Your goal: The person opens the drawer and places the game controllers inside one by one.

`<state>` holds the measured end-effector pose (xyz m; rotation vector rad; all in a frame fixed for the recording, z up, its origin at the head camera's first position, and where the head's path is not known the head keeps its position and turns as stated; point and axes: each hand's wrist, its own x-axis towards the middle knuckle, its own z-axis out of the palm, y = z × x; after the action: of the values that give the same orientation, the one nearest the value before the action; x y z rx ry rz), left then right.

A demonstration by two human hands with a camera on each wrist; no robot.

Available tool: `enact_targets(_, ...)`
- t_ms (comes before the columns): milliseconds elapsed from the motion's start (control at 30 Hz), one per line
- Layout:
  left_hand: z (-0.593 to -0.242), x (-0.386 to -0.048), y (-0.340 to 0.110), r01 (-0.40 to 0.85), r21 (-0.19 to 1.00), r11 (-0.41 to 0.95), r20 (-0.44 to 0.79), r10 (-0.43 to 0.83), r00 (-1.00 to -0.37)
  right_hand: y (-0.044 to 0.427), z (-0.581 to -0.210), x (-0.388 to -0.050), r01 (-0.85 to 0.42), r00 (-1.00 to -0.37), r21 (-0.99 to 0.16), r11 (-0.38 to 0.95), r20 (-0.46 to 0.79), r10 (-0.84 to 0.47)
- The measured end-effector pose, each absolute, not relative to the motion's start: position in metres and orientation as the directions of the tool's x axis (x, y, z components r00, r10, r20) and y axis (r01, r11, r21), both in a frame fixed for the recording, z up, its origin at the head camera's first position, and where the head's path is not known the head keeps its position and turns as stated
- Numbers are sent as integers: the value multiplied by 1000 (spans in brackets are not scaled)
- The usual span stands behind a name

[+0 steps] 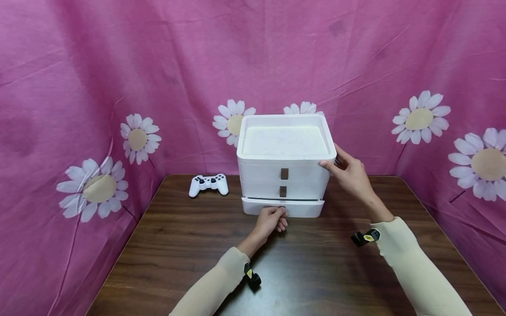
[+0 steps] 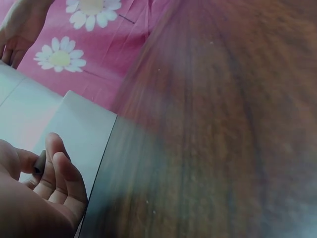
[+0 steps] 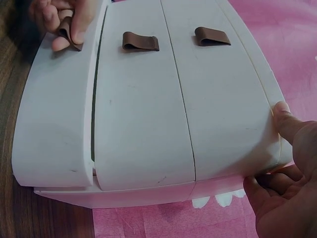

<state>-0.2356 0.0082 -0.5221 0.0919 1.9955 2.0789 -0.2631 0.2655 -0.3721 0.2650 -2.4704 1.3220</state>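
Left hand: thumb and forefinger pinched on the brown pull tab of the bottom drawer; other fingers curled loosely below the tab. This drawer stands slightly forward of the two above, a dark gap along its top edge.

Right hand: higher than the left and off to its right, gripping the upper right front corner of the white three-drawer organizer. Thumb lies over the front edge, fingers bent against the side wall.

The organizer stands upright between the hands, just beyond the left one. Long axis runs left to right; drawer fronts and tabs face the person. Straight above the left hand: middle drawer and top drawer, both flush, each with a brown folded tab at centre. Shallow top tray caps it, its rim's right front corner under the right thumb.

Farther out, left of the left hand and beyond it: white game controller, well apart from both hands, face up. Its long axis also runs left to right, grips toward the person. Marks on its buttons too small to read.

Below both hands, dark wood-grain worktop. Cream sleeves behind each hand, a small black wrist camera at each cuff. Past the organizer, pink cloth printed with white daisies.
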Motion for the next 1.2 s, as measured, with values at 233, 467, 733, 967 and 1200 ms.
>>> enact_targets(233, -521, -224, 3, -123, 992, -1, -119, 249, -961, 264, -371, -261, -309, -928, -769, 560, 373, 0)
enact_targets(467, -516, -209, -2, -153, 988, 9, -149, 292, -945, 264, -371, -262, -309, -931, -776, 549, 366, -6)
enact_targets(733, -513, -189, -6, -158, 986, 44, -164, 320, -933, 265, -373, -263, -309, -932, -783, 540, 362, -8)
enact_targets(967, -510, -171, -10, -168, 983, 75, -183, 345, -920, 264, -373, -263, -301, -934, -788, 537, 356, -1)
enact_targets(1200, -509, -154, -12, -170, 982, 81, -188, 391, -901, 265, -373, -263, -291, -938, -790, 539, 348, 4)
